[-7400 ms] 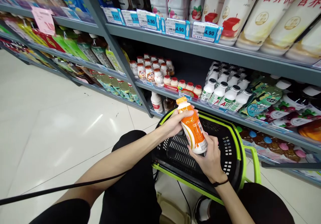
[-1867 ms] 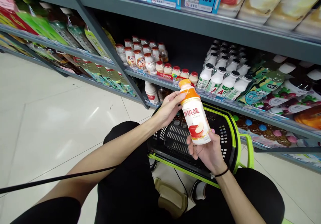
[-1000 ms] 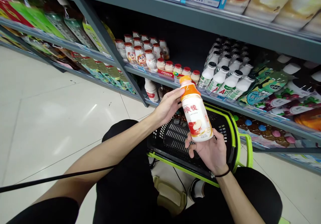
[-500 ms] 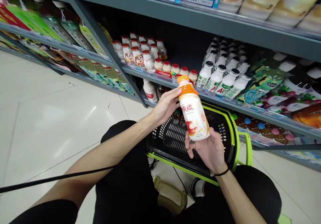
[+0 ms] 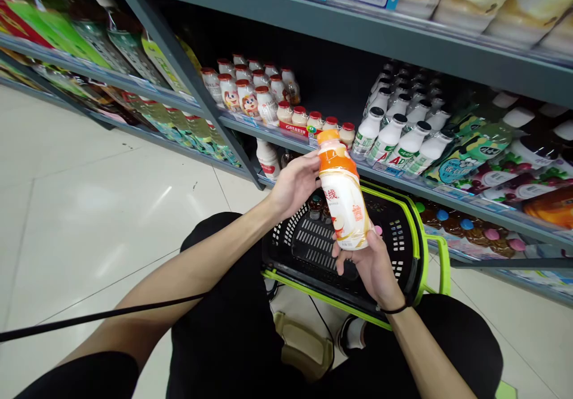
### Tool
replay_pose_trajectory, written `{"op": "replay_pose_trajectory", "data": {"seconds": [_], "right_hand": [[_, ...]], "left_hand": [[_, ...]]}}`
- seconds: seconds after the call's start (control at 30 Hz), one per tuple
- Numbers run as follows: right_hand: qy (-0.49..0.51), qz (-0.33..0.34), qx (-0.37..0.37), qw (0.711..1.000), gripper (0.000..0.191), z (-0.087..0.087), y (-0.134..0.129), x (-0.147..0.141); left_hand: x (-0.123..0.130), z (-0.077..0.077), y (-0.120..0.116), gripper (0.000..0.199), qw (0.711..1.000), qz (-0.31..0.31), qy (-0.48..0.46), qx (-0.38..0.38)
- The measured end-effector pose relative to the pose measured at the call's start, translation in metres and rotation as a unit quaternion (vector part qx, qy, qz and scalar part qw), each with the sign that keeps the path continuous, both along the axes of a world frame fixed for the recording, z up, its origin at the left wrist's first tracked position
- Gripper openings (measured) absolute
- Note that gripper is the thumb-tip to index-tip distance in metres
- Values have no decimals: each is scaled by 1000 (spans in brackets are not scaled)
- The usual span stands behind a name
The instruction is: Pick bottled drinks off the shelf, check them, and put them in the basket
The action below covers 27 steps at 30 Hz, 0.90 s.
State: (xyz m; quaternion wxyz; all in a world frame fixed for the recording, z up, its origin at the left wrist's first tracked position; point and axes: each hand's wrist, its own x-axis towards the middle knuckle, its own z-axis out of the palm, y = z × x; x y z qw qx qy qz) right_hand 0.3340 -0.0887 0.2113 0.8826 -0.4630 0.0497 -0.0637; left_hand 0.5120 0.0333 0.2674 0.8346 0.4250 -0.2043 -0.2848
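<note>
A white bottle with an orange cap and orange neck is tilted between my two hands, above a black basket with lime-green edges. My left hand grips it near the neck, fingers behind it. Around its base, my right hand has the thumb on the side and fingers curled underneath. A few small dark bottles lie in the basket, partly hidden by the held bottle. The front label shows red characters and a fruit picture.
Ahead is a grey shelf with red-capped small bottles, black-capped white bottles and dark juice bottles at the right. More drinks fill the left shelves. My knees flank the basket, and a beige object lies on the tiled floor.
The bottle has been turned about its length, so the red characters have shifted left and more of the label's side shows. My right hand has moved slightly left.
</note>
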Motion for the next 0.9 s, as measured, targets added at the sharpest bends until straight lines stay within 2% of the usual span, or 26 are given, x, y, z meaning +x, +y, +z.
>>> {"op": "replay_pose_trajectory", "data": {"seconds": [0.1,0.17,0.27,0.33,0.4,0.47,0.53,0.63,0.7,0.77,0.8,0.87,0.9], "right_hand": [[-5,-65,-68,996,48,-4,1,0],[-10,-112,-144,983,60,-6,0,-1],[-24,-180,-294,938,84,-10,-7,-1],[-45,-223,-388,893,95,-13,-13,-2],[-81,-259,-470,840,98,-16,-20,-3],[-133,-291,-546,774,96,-18,-28,-4],[-191,-315,-615,697,94,-17,-36,-5],[-254,-330,-687,595,88,-12,-47,-6],[-271,-335,-709,558,86,-9,-52,-6],[-277,-337,-717,544,87,-7,-54,-6],[-276,-337,-715,547,88,-7,-54,-6],[-257,-332,-703,575,91,-9,-50,-6],[-241,-328,-688,601,93,-11,-47,-6]], "left_hand": [[-3,6,3,57,1000,-18,20,-15],[-3,8,4,63,999,-21,25,-21],[-2,8,6,68,999,-11,27,-29],[-1,7,7,69,999,-8,27,-28],[0,6,7,68,999,-13,27,-28],[1,5,7,68,999,-20,23,-30],[2,5,7,70,999,-26,18,-30],[2,3,6,72,999,-35,14,-29],[1,2,5,75,998,-42,18,-31],[1,2,5,78,998,-45,23,-31],[1,3,5,80,998,-45,24,-30],[1,4,5,82,999,-40,24,-28],[1,5,6,83,999,-38,22,-27]]}}
